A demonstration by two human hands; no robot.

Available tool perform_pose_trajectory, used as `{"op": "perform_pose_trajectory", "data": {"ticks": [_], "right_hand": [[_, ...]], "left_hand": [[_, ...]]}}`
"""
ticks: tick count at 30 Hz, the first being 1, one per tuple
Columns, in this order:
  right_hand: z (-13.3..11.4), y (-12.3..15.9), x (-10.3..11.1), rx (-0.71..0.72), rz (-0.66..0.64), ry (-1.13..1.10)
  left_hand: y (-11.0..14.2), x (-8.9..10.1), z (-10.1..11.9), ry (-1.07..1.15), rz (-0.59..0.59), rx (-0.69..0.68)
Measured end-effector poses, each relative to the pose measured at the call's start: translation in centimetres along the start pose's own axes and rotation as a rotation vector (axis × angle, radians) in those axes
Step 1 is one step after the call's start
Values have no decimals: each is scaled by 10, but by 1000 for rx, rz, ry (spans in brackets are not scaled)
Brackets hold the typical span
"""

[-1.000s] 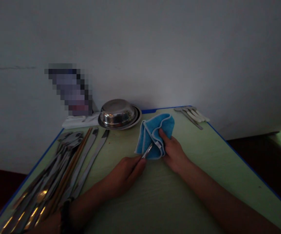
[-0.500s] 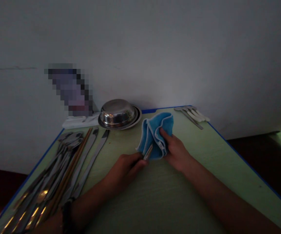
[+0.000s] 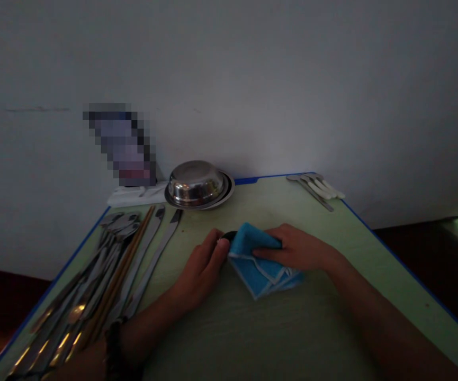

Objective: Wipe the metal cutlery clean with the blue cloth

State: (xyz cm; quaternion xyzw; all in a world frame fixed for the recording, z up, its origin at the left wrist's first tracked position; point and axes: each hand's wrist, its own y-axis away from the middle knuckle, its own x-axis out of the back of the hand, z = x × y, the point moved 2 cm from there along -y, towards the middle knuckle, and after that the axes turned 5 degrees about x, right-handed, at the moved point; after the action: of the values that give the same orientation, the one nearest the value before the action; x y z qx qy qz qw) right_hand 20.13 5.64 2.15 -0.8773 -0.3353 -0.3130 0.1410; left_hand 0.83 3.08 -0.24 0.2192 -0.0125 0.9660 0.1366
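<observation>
My left hand [image 3: 207, 267] is closed on a slim utensil [image 3: 229, 236], whose dark, curved part shows by the thumb; the rest is hidden by my fingers and the cloth, so I cannot tell its kind. My right hand [image 3: 298, 247] grips a folded blue cloth [image 3: 252, 267] with pale stitched edges, pressing it over the utensil's right side. Both hands are above the middle of the pale green table [image 3: 229, 333].
Along the left lie several metal spoons [image 3: 111, 238], wooden chopsticks [image 3: 131, 254] and two table knives [image 3: 155, 259]. An upturned metal bowl [image 3: 197, 182] sits on another dish by the wall. At the far right are several spoons with white handles [image 3: 324, 188]. A blurred-out phone-like object [image 3: 123, 145] leans at the back left.
My right hand has turned over and come lower with the cloth, folding it over the utensil. The left hand has shifted slightly up and the utensil's pale tip no longer shows.
</observation>
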Motion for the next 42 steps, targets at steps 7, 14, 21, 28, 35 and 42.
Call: {"op": "perform_pose_trajectory", "data": {"ticks": [7, 14, 21, 28, 35, 42], "right_hand": [[5, 6, 12, -96, -156, 22], [28, 22, 40, -283, -57, -107], [12, 10, 18, -149, -184, -18], [15, 6, 15, -159, -129, -67], [39, 12, 29, -234, 117, -190], [36, -2, 17, -205, 593, -344]], "left_hand": [[0, 2, 6, -92, 118, 70], [-2, 6, -2, -5, 276, 157], [-1, 3, 0, -179, 144, 29], [-1, 3, 1, -165, 120, 13], [-2, 2, 1, -57, 116, 75], [-5, 4, 0, -118, 76, 40]]}}
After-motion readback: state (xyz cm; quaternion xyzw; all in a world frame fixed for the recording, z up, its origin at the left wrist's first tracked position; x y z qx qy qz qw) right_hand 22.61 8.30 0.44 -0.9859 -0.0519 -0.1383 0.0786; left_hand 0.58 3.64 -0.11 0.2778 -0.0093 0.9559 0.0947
